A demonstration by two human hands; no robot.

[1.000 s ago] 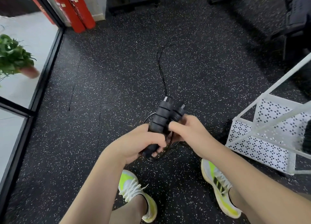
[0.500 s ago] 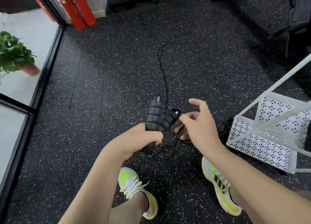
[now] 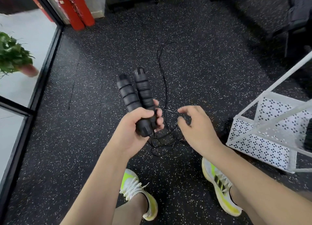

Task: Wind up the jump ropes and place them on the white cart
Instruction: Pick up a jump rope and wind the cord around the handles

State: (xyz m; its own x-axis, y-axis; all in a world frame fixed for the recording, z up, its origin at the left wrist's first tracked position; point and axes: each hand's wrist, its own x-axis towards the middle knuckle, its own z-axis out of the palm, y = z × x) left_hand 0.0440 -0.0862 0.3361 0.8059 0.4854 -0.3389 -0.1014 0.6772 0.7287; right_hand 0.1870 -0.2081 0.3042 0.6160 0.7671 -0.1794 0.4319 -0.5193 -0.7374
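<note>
Two black foam jump rope handles (image 3: pixel 135 93) stand side by side, gripped at their lower ends by my left hand (image 3: pixel 135 126), and they tilt up and to the left. The thin black cord (image 3: pixel 163 76) runs from the handles in loose loops below my hands and trails away across the floor. To the right of the handles, my right hand (image 3: pixel 195 128) has curled fingers and pinches a loop of the cord. The white perforated cart (image 3: pixel 263 145) stands on the floor at the right, apart from both hands.
Dark speckled rubber floor (image 3: pixel 84 140) lies all around. Red cylinders (image 3: pixel 76 8) lean at the back left beside a black-framed glass wall (image 3: pixel 45 69), with a potted plant (image 3: pixel 13 56) behind it. Dark gym equipment (image 3: pixel 297 18) fills the back right. A black object (image 3: pixel 309 137) sits in the cart.
My right hand let go of the handles and moved right onto the cord loop. My left hand now grips both handles together and has tilted them up and to the left.
</note>
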